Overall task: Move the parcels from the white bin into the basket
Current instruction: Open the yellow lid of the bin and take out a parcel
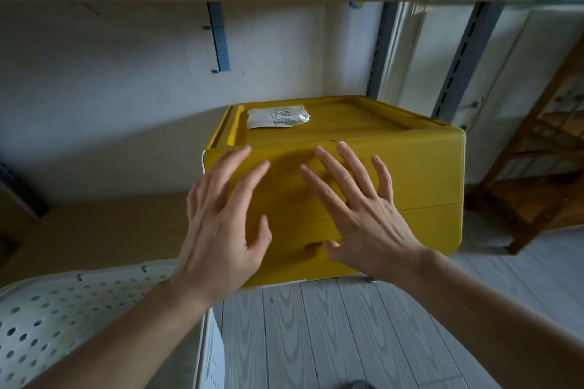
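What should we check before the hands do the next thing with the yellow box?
1. Both hands free: left hand and right hand hold nothing, fingers spread. Ok.
2. Hands at the yellow box: in front of its closed front flap. Ok.
3. Box open: flap is shut. Not ok.
4. Parcels seen: none in view. Cannot tell.
5. White perforated basket close by: beside the box, lower left. Ok.
6. Paper label lying on the lid: may slip if the lid moves. Cannot tell.
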